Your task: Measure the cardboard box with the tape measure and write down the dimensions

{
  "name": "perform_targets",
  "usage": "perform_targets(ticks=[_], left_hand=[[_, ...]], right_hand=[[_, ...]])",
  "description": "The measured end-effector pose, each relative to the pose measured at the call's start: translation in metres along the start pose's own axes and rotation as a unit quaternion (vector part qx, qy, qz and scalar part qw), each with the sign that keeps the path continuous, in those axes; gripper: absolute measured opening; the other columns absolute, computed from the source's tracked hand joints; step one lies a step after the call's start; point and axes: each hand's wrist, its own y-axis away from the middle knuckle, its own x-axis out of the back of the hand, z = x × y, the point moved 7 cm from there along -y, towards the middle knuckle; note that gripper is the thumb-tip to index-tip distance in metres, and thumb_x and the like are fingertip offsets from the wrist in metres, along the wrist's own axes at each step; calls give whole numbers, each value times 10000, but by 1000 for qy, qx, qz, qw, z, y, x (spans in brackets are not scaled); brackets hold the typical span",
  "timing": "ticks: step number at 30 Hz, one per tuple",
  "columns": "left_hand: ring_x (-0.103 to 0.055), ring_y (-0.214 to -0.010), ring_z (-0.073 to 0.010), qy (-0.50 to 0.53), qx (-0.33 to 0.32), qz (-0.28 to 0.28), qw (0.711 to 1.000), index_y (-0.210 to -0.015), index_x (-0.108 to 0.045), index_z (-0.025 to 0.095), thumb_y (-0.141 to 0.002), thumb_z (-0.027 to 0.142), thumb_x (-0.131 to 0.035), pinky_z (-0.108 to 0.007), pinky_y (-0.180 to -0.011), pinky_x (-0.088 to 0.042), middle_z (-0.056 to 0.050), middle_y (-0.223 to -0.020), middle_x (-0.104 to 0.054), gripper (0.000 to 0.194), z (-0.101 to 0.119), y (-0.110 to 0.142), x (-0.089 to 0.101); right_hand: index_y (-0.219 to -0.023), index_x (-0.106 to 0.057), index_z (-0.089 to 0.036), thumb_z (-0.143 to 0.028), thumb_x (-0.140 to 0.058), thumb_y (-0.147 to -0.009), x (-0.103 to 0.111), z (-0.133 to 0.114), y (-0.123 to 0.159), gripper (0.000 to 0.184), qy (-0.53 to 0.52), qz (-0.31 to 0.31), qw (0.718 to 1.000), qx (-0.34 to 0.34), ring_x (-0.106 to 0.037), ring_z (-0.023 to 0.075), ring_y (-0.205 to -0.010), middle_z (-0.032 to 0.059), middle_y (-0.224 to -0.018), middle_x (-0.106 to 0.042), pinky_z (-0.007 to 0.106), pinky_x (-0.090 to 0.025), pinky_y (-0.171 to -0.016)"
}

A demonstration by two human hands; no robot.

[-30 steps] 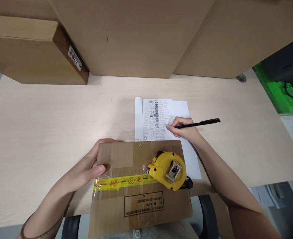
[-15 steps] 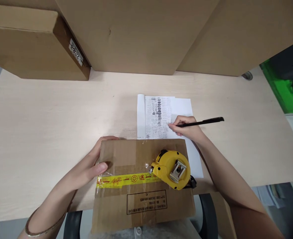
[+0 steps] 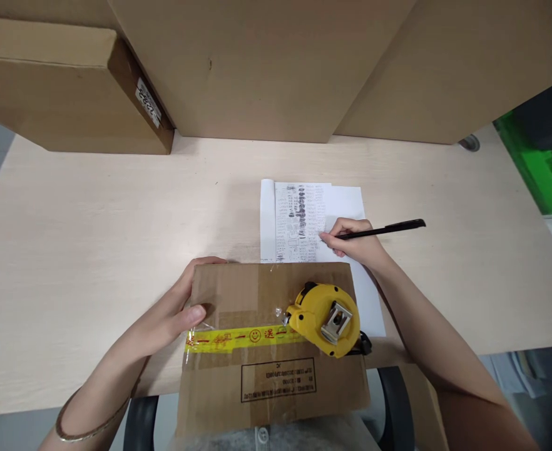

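Along the near edge of the pale wood-grain desk (image 3: 116,219) is a rectangular brown cardboard box (image 3: 261,354) banded with printed yellow tape (image 3: 238,338), its left side gripped by the left hand (image 3: 173,313). The box hides part of the white handwritten paper sheets (image 3: 288,219) on the desk. A rounded yellow tape measure (image 3: 316,314) rests on the box's right part, and the right hand (image 3: 357,242) pinches a slim black pen (image 3: 400,226) over the sheets.

The box (image 3: 226,376) is brown, banded with yellow tape (image 3: 241,339) printed in red — the tape measure (image 3: 316,316) yellow and black, the pen (image 3: 393,227) black, the paper (image 3: 295,219) white with dark scribbles — the surface (image 3: 111,213) pale, wood-grained.
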Motion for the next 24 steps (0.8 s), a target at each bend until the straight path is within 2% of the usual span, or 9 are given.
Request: perform_targets(ticks=[9, 24], left_hand=[[-575, -1292, -394, 8, 2, 8, 1000, -1475, -439, 259, -892, 732, -627, -468, -1000, -543, -145, -1445, -557, 774, 1, 0, -1], [-581, -1292, -393, 20, 6, 17, 1000, -1457, -464, 271, -892, 728, -637, -468, -989, -556, -135, -1443, -559, 747, 3, 0, -2]], right_hand=[[-560, -517, -237, -492, -854, -728, 3, 3, -2, 454, 9, 16, 1000, -10, -440, 90, -362, -24, -421, -550, 237, -340, -378], [-568, -513, -243, -448, -813, -747, 2, 1, -1, 406, 20, 10, 1000, -6, -445, 98, -370, -25, -415, -550, 246, -338, -407]])
